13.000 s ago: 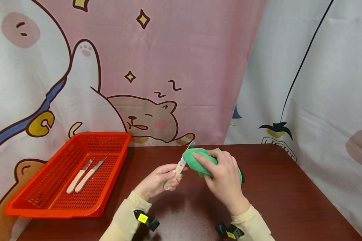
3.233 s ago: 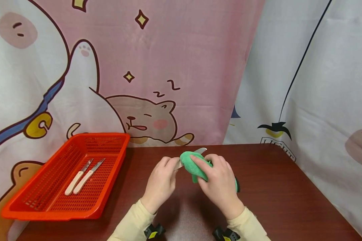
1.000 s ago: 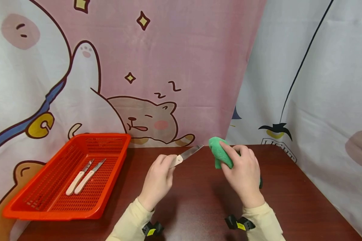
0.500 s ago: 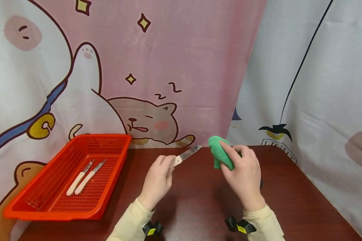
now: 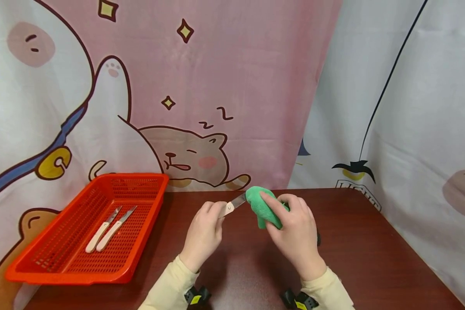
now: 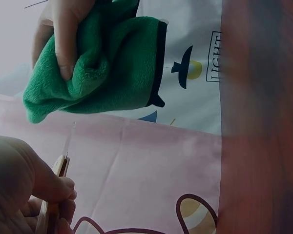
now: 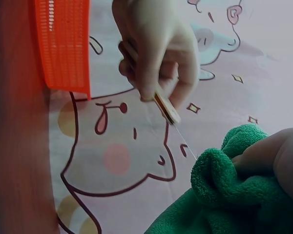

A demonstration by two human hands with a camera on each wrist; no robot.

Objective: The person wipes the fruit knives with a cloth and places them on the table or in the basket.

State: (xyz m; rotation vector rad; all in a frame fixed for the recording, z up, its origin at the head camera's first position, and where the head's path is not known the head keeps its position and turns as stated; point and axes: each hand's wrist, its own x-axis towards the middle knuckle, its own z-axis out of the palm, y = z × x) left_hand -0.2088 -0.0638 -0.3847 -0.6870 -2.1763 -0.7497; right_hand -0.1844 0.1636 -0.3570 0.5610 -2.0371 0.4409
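My left hand (image 5: 204, 230) grips a small folding knife (image 5: 228, 209) by its pale wooden handle, with the blade pointing up and to the right. In my right hand (image 5: 296, 232) is a bunched green cloth (image 5: 258, 206), pinched between thumb and fingers. The cloth overlaps the blade's tip in the head view. From the right wrist, the thin blade (image 7: 184, 141) runs edge-on toward the cloth's fold. The left wrist view shows the cloth (image 6: 117, 68) hanging with a dark-edged hem, above the knife handle (image 6: 51, 200).
A red plastic basket (image 5: 75, 275) stands on the left of the dark wooden table (image 5: 364, 254). Inside it lie two knives (image 5: 109, 230) with pale handles, side by side. A cartoon-printed curtain (image 5: 255, 86) hangs behind the table.
Over the last half second my right hand has brought the cloth left and slightly down, onto the blade's tip. My left hand and knife have barely moved. Earlier, the cloth was wrapped around the blade, then drawn off.
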